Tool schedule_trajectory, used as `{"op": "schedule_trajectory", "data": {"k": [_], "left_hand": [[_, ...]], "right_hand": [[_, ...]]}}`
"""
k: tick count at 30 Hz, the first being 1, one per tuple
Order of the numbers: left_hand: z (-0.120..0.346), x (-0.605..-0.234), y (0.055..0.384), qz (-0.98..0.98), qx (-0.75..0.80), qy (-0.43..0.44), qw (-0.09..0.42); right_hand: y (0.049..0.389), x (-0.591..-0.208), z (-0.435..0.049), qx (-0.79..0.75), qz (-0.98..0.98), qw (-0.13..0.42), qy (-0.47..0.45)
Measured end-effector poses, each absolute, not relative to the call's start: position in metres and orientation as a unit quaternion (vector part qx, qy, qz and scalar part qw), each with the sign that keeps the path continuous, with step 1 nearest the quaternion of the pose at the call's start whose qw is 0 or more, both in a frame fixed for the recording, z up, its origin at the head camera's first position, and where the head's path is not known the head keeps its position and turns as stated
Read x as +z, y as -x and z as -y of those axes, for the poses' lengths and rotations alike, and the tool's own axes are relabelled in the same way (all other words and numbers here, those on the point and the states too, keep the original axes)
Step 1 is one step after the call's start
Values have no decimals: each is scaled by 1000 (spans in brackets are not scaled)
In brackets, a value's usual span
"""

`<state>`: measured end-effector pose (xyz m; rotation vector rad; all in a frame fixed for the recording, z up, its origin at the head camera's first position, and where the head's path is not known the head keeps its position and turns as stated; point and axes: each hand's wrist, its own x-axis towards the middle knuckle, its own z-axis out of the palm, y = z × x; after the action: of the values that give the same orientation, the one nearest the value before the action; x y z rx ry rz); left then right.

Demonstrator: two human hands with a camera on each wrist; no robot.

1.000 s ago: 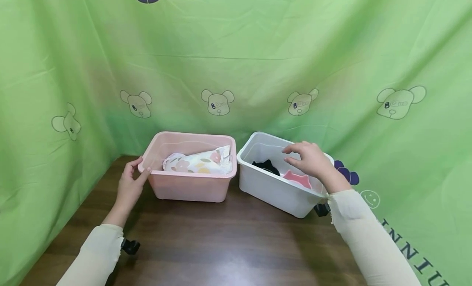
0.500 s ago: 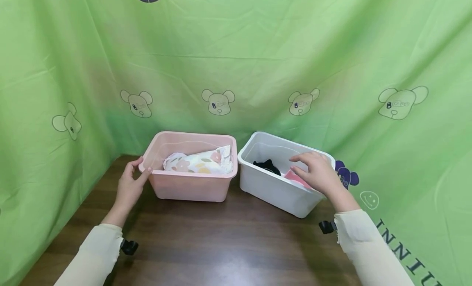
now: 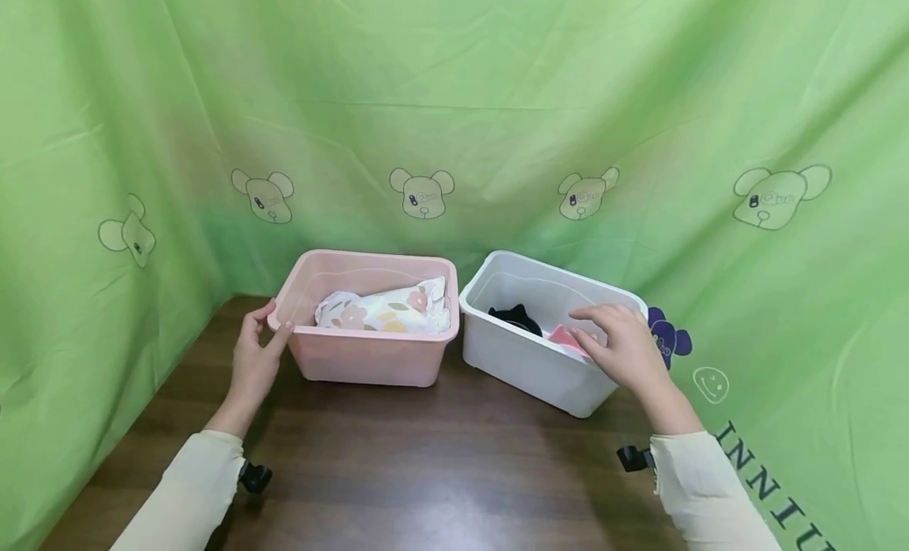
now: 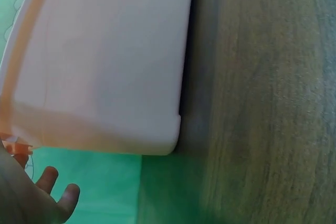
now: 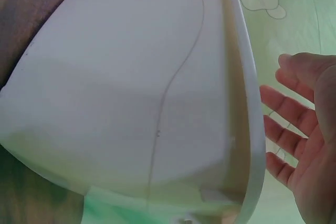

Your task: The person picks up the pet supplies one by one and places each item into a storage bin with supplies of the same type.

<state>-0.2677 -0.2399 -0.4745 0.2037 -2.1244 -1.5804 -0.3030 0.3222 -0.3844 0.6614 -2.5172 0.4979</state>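
In the head view my left hand (image 3: 256,357) holds the left corner of a pink plastic bin (image 3: 365,360), thumb at the front rim and fingers at the side. A floral-printed white package (image 3: 387,308) lies inside it. My right hand (image 3: 625,346) hovers over the right end of a white plastic bin (image 3: 529,365), fingers loosely bent and nothing in them. Inside that bin are a black item with pointed ears (image 3: 517,318) and a pink item (image 3: 564,338), partly hidden by the front wall and the hand. In the right wrist view the fingers (image 5: 286,135) are close to the rim.
Both bins stand side by side on a dark wooden table (image 3: 398,456), their near corners almost touching. A green curtain (image 3: 426,125) printed with bear heads hangs right behind them and along both sides.
My right hand has moved right and toward me over the white bin, its forearm drawing back. The left hand stays at the pink bin's corner.
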Motion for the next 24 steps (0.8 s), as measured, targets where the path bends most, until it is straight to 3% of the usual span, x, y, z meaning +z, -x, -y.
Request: {"op": "schedule_trajectory", "data": {"k": [24], "left_hand": [[248,-463,275,857,-458,-22,236]], "right_hand": [[271,-402,-353,153,920,282,-224]]}}
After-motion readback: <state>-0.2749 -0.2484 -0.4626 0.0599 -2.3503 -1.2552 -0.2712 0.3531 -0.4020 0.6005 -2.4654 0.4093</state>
